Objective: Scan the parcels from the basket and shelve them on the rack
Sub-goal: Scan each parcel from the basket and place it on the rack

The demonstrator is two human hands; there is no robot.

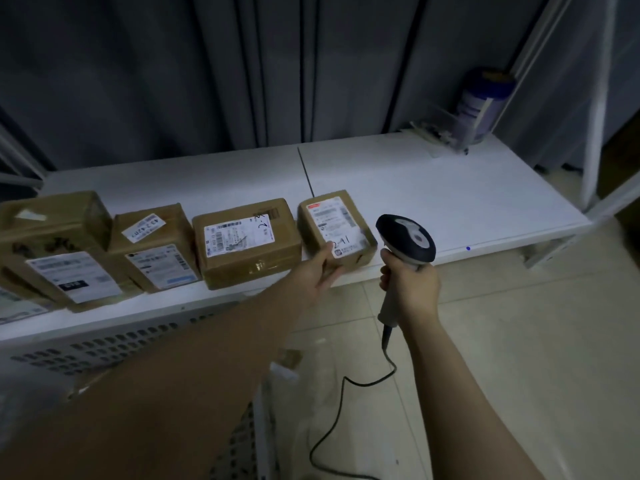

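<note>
Shelving in progress, head view. Four labelled parcels stand in a row along the front of the white rack shelf (450,188): three larger brown cardboard parcels (246,242) to the left and a small brown cardboard parcel (337,225) at the right end, resting near the shelf's front edge. The left hand (320,271) grips this small parcel at its near corner, thumb on the white label and fingers curled round the front face. The right hand (410,282) is closed round the handle of the black-and-grey handheld barcode scanner (407,239), upright just beside the small parcel, its black cable (341,410) running down to the tiled floor. A blue light spot (468,248) falls on the shelf edge, well right of any label. By this layout, three parcels appear shelved and the fourth is being placed or adjusted; whether it has been scanned cannot be told. The white perforated basket (104,344) sits at lower left — its contents are too dark to make out, so the number left is unknown.
</note>
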